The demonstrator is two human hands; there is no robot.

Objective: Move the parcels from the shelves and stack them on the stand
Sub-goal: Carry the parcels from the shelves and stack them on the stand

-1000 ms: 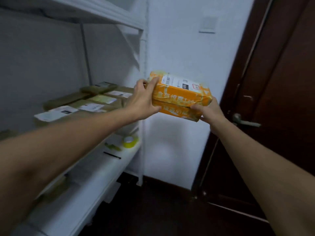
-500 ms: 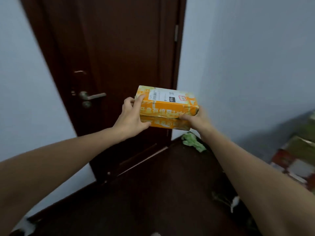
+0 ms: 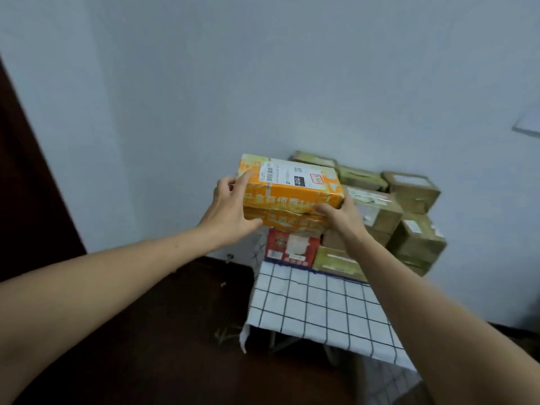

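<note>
**Dark floor [image 3: 140, 340], checked stand, one more parcel coming in**

Closest to me are my two bare forearms, reaching out over the brown floor. Just past them is the stand [image 3: 315, 305], draped in a white cloth with dark grid lines. Its near half is bare cloth.

Both my hands are closed round the orange parcel [image 3: 292, 191], which I hold out in the air above the stand's far edge. My left hand [image 3: 230, 211] grips its left end, fingers hooked over the top edge and thumb underneath. My right hand [image 3: 340, 219] clamps the lower right corner, thumb across the front face. I judge that one hand on each end keeps the parcel level with its white label [image 3: 287, 175] up, so it can go down flat.

Right below it sits a red box [image 3: 289, 248]; I cannot tell whether the two touch. Beside and behind that, the brown parcels [image 3: 409, 206] are stacked against the pale wall [image 3: 263, 83], which props the pile from behind. The spot on top of the red box looks like the natural place for mine.

A second ago I was holding this parcel in front of the shelves. Half a second ago I faced the dark door [image 3: 26, 185], with the stack only a sliver at the right edge. Now I have turned so that the stand fills the middle and the door has slid to the left margin. My grip on the parcel is unchanged.
</note>
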